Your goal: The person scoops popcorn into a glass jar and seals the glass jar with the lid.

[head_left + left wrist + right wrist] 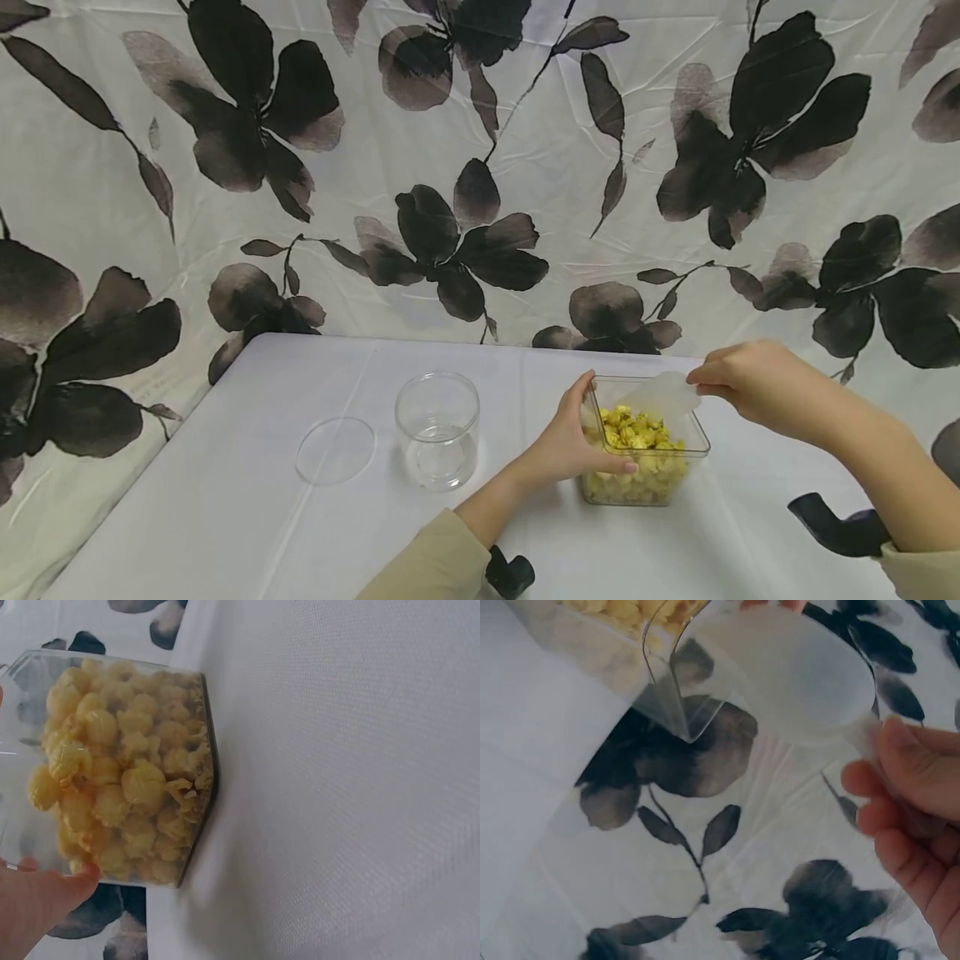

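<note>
Two hands at work over a white desk (247,500). Left hand (573,446) grips the near-left side of a clear square container (693,442) of yellow popcorn (637,433), which sits on the desk right of centre. Right hand (757,387) pinches the handle of a translucent white scoop (663,396), bowl held over the container's far-right rim. Empty clear round jar (437,429) stands left of the container, well apart from it; its flat clear lid (335,450) lies just beside the jar. Floral cloth (480,167) hangs behind.
</note>
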### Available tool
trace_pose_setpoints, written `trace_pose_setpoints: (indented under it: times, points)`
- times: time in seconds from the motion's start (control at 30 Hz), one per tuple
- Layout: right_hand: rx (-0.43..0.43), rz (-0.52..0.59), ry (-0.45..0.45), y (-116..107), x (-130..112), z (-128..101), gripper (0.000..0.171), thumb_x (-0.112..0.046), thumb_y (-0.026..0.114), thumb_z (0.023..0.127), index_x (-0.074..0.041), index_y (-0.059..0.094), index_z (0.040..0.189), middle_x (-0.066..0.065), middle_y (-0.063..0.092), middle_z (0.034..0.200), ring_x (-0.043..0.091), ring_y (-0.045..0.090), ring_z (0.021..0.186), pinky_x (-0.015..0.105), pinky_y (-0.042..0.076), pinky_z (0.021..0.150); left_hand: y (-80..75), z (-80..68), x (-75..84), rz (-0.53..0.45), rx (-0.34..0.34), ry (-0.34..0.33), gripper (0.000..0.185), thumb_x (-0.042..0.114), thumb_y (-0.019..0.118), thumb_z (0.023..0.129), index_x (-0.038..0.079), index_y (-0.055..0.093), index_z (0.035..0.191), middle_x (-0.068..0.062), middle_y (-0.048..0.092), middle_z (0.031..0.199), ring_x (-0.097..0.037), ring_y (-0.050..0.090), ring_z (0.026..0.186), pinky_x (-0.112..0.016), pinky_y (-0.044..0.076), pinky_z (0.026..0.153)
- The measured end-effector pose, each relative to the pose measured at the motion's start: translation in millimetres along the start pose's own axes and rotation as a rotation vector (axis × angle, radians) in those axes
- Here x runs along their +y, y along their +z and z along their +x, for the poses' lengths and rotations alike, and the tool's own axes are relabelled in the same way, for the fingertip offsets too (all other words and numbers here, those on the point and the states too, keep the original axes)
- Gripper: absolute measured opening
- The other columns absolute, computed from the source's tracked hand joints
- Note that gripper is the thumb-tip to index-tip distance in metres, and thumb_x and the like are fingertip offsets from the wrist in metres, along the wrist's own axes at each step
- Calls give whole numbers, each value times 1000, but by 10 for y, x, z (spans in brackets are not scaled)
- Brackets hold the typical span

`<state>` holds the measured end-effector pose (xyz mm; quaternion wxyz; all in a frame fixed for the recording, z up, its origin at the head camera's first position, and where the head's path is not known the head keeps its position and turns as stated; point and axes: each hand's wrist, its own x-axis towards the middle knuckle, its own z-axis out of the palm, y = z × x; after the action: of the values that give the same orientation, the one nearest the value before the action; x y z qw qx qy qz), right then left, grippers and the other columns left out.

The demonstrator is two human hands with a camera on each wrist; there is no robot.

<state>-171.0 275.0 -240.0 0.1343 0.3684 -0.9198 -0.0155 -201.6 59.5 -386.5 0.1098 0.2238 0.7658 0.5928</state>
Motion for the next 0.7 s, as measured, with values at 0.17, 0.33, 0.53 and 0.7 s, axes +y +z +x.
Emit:
trace_pose_setpoints:
  times: [0.17,0.33,0.53,0.7]
  points:
    - [-95,-278,-52,109,-160,82,30,14,75,60,-12,65,70,-4,55,65,16,56,60,29,48,52,-6,-2,10,15,0,-2,115,28,87,64,25,11,149,4,24,146,-19,25,134,-48,28,104]
    - [-122,-263,-64,227,-260,174,33,17,73,58,-12,59,64,-4,48,62,14,48,55,27,44,51,-14,-14,28,24,2,4,113,27,87,64,26,12,149,4,25,145,-15,26,133,-45,30,104]
    - [-142,-172,-18,207,-265,266,32,18,71,59,-12,64,68,-4,54,65,17,55,58,30,48,54,-19,-11,31,23,7,12,113,26,87,63,27,13,148,4,26,145,-14,27,132,-44,30,104]
    - [-173,-310,-32,170,-328,306,31,12,74,61,-15,59,61,-4,51,59,14,50,51,28,44,45,-30,3,28,24,5,14,113,26,88,62,28,14,148,5,27,143,-16,29,131,-44,33,102]
